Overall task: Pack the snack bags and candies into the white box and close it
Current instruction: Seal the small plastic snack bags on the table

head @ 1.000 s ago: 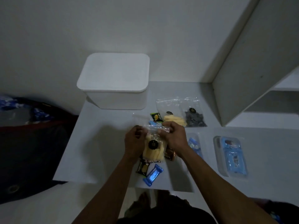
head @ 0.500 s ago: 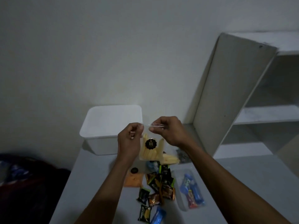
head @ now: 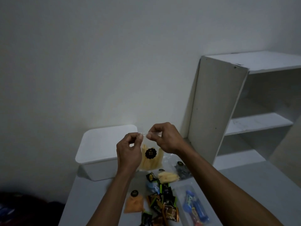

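Note:
I hold a clear snack bag of pale yellow sticks (head: 150,160) with a black round label up in the air over the table. My left hand (head: 129,152) pinches its top left corner and my right hand (head: 164,138) pinches the top edge on the right. The white box (head: 101,147) stands behind and left of the bag, lid on. On the table (head: 91,201) below lie an orange snack bag (head: 134,204), a second yellow-stick bag (head: 167,176), a dark snack bag (head: 182,171), several small dark candy wrappers (head: 164,203) and a blue candy (head: 152,186).
A clear pack with blue and red bars (head: 194,207) lies at the right front of the table. A white shelf unit (head: 216,115) rises at the back right. Dark bedding (head: 24,207) lies beyond the table's left edge. A bare wall stands behind.
Both hands have lifted the yellow-stick bag off the table to in front of the box. My view has tilted upward, showing more wall and shelf.

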The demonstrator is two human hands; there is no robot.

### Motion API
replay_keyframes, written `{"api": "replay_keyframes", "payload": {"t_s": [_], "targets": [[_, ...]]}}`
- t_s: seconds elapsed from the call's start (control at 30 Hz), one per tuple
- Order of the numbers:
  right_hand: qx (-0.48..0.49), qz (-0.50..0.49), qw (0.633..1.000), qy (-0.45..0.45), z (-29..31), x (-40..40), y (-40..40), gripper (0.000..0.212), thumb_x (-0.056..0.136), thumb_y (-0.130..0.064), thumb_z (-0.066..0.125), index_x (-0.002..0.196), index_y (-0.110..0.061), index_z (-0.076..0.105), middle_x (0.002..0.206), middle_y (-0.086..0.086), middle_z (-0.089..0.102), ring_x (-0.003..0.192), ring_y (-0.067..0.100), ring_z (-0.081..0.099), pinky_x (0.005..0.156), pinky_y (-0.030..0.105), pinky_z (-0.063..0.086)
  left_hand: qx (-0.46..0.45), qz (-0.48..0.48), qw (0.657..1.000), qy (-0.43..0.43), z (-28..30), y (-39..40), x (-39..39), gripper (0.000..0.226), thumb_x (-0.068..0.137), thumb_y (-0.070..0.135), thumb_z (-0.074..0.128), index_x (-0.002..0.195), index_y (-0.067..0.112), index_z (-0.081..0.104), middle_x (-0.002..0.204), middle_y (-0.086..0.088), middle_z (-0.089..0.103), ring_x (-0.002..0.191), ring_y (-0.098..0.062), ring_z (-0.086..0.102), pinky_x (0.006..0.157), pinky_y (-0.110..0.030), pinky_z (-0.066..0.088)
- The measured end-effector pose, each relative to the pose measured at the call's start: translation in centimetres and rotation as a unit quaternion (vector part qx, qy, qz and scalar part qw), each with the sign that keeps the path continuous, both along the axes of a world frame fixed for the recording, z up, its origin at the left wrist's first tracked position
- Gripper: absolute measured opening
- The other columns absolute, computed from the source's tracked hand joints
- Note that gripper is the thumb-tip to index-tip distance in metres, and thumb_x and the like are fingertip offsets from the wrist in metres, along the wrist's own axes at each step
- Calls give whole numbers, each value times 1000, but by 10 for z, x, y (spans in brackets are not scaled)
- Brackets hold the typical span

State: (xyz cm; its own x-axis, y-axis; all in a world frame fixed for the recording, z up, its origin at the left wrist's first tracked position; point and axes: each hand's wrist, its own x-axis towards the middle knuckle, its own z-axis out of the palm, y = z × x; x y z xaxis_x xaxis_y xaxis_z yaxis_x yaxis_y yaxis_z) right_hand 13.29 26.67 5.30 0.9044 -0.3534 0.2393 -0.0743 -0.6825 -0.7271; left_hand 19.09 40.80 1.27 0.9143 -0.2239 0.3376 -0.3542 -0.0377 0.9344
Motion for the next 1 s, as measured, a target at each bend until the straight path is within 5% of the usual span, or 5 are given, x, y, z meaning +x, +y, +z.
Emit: {"api": "replay_keyframes", "payload": {"t_s": [0.2, 0.37, 0.73, 1.0], "targets": [[11, 20, 1000, 1, -3, -8, -9, 13, 90, -32, 70, 88, -19, 74, 85, -9, 71, 81, 0, 63, 67, 16, 44, -2, -35, 999, 18, -6, -3, -5, 9, 92, 26, 65, 87, 22, 70, 84, 8, 70, 79, -3, 63, 64, -12, 48], [15, 40, 999, 4, 7, 1, -4, 15, 88, -32, 72, 90, -18, 75, 88, -8, 74, 86, 0, 65, 69, 14, 45, -12, -30, 999, 19, 3, 3, 4, 8, 91, 24, 67, 86, 18, 70, 85, 9, 70, 80, 1, 62, 67, -15, 49], [18, 35, 999, -6, 21, 16, 6, 13, 88, -31, 72, 86, -18, 75, 88, -10, 73, 90, 0, 64, 70, 16, 44, -26, -33, 999, 9, 17, 12, 16, 7, 91, 22, 66, 88, 18, 70, 87, 7, 70, 81, 1, 62, 67, -15, 48], [75, 16, 997, -9, 22, 7, -1, 16, 82, -33, 78, 82, -18, 75, 88, -7, 76, 89, 7, 69, 85, 33, 56, -38, -33, 998, 30, 23, 9, 11, 10, 91, 18, 66, 83, 23, 69, 85, 8, 69, 81, -1, 61, 71, -21, 47]]}}
